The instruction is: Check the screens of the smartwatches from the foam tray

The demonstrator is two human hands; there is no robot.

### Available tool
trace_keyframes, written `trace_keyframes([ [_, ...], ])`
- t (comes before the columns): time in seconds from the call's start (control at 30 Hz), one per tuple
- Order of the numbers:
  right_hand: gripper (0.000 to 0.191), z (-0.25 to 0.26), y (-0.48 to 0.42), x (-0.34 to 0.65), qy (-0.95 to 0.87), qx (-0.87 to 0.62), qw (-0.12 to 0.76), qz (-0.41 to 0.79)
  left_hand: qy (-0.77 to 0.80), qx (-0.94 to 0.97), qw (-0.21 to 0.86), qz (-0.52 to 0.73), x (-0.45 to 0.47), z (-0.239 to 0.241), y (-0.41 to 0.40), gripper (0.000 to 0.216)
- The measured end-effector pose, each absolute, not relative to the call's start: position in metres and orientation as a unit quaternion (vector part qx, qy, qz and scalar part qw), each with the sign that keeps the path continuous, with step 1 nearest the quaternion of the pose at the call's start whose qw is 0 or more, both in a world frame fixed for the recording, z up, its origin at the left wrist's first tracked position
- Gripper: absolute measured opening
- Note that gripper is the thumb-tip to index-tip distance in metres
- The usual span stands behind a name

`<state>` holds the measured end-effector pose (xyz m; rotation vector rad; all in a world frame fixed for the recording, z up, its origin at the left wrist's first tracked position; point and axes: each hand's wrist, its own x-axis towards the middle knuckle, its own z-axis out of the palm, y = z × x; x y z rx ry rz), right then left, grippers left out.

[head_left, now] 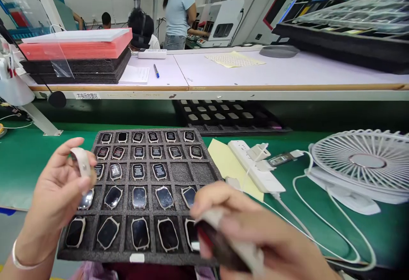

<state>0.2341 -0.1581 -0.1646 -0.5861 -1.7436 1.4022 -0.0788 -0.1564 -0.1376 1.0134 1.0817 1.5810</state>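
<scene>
Pinched between the thumb and fingers of my left hand [59, 186] is a smartwatch case [83, 163], turned edge-on so its pale frame faces me. My right hand [258, 229] is closed around another smartwatch case [222, 248], dark-faced with a pale frame and smeared by motion. Both hands are above a grey foam tray [105, 255] with square compartments. Rows of smartwatch cases [139, 233] lie in it; those in the far rows show lit text, while the near rows have dark screens. My right hand hides part of the tray's near right corner.
To the right are a white power strip [255, 165] on yellow paper, loose white cables and a white fan [367, 156]. A shelf [223, 78] spans the back, holding foam stacks [76, 50] and a pen [156, 71]. Beneath it sits another tray [220, 129]. People are beyond.
</scene>
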Motion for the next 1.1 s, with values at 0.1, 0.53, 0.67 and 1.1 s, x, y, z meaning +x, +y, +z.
trace_keyframes([
  [0.1,0.042,-0.199,-0.151,0.258,-0.598,-0.343,0.562,0.456,0.510,0.327,0.402,0.686,-0.123,-0.169,-0.147,0.055],
  [0.53,0.057,-0.317,-0.160,0.282,-0.160,-0.504,0.725,0.441,0.737,0.127,0.428,0.506,-0.152,-0.256,-0.165,0.073],
  [0.67,0.057,-0.316,-0.176,0.272,-0.133,-0.520,0.707,0.461,0.742,0.147,0.428,0.495,-0.161,-0.250,-0.156,0.078],
  [1.1,0.053,-0.318,-0.155,0.291,-0.136,-0.496,0.723,0.462,0.724,0.163,0.431,0.513,-0.142,-0.252,-0.121,0.055],
])
